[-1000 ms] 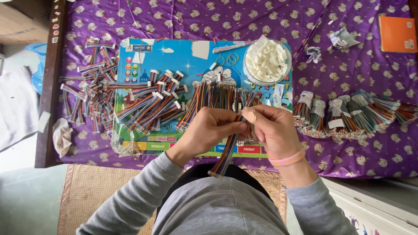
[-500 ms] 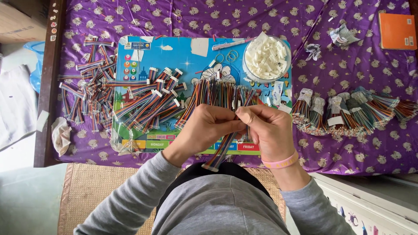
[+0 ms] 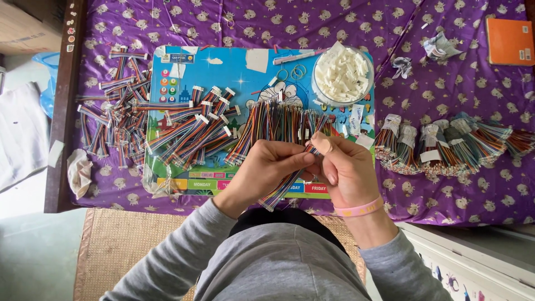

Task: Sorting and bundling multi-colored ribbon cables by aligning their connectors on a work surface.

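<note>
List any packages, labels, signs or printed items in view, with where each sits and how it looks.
Printed board: table centre under the wire bundles, rectangular, blue with cartoon art and coloured tabs.
Orange booklet: top right corner, rectangular.
White paper bands: wrapped round wire bundles at right.
Cardboard box: top left, brown.
Round tub: above the hands, clear, holding white pieces.

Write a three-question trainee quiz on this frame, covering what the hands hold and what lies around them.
1. True or false: both hands grip the same multicoloured ribbon cable.
2. What fills the round clear bowl beyond the hands? A) rubber bands B) small white connector pieces C) coins
3. On which side of the blue picture board do the banded cable bundles lie, the person's left or right?

Key:
1. True: the left hand and the right hand meet on it, and its lower end hangs toward the person.
2. B
3. Right, on the purple patterned cloth.
</note>
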